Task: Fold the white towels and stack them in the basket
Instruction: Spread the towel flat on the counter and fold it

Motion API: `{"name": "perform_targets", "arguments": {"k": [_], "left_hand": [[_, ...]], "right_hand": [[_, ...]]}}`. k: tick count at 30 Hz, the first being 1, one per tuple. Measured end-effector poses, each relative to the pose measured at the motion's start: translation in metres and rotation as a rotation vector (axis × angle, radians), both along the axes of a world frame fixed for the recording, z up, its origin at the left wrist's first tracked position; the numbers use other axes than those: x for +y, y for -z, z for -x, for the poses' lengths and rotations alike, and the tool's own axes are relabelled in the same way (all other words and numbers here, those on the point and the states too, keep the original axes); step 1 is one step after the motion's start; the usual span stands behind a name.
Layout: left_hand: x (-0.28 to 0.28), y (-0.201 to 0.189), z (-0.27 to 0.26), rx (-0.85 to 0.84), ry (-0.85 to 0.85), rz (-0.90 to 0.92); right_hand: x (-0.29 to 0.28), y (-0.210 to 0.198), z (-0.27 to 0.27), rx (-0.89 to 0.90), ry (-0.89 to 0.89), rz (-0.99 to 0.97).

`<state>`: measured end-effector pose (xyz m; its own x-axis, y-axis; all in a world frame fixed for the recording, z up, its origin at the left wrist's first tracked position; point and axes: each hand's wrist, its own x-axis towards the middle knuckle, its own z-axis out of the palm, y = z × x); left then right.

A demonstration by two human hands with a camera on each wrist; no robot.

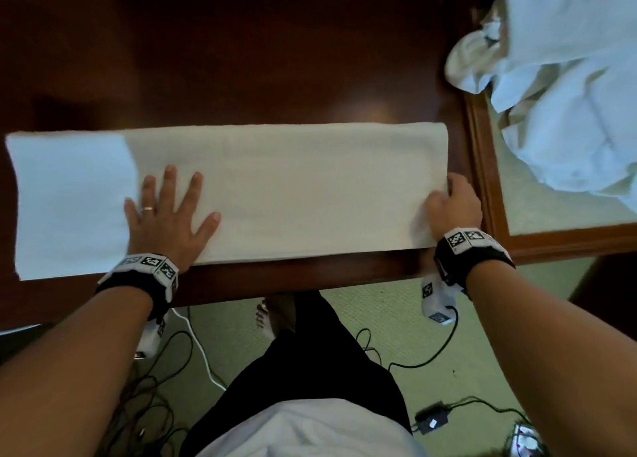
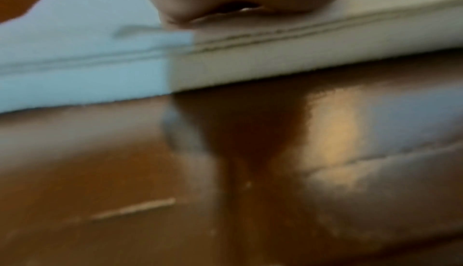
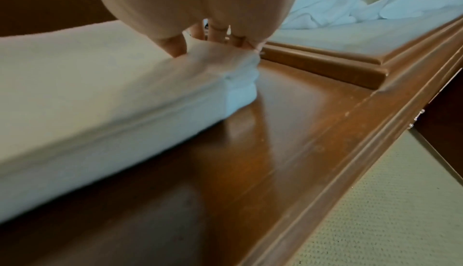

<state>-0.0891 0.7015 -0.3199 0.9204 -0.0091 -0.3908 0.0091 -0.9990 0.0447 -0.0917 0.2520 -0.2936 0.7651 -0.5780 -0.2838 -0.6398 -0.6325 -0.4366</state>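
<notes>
A white towel [image 1: 293, 187], folded into a long strip, lies flat across the dark wooden table [image 1: 241, 60]. My left hand [image 1: 170, 211] presses flat on it left of centre, fingers spread. My right hand [image 1: 451, 208] grips the towel's right end, fingers curled round the folded edge. In the right wrist view the fingers [image 3: 175, 46] pinch the layered end of the towel [image 3: 100, 84]. The left wrist view shows the palm on the towel's stacked edges [image 2: 275, 52]. No basket is in view.
A heap of unfolded white towels [image 1: 558, 77] lies at the upper right on a framed surface [image 1: 482, 167] beside the table. Cables and a power adapter [image 1: 431, 422] lie on the green carpet below the table's near edge.
</notes>
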Motion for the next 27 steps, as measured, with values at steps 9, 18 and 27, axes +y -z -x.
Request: {"name": "perform_targets", "arguments": {"k": [9, 18, 27], "left_hand": [[-0.022, -0.027, -0.001, 0.112, -0.066, 0.028], [-0.058, -0.051, -0.020, 0.076, 0.088, 0.058], [-0.089, -0.066, -0.044, 0.067, 0.415, 0.118]], "right_hand": [[0.000, -0.012, -0.007, 0.213, 0.055, -0.165], [-0.025, -0.079, -0.109, -0.116, -0.284, 0.171], [-0.062, -0.188, -0.198, -0.368, -0.271, 0.488]]}}
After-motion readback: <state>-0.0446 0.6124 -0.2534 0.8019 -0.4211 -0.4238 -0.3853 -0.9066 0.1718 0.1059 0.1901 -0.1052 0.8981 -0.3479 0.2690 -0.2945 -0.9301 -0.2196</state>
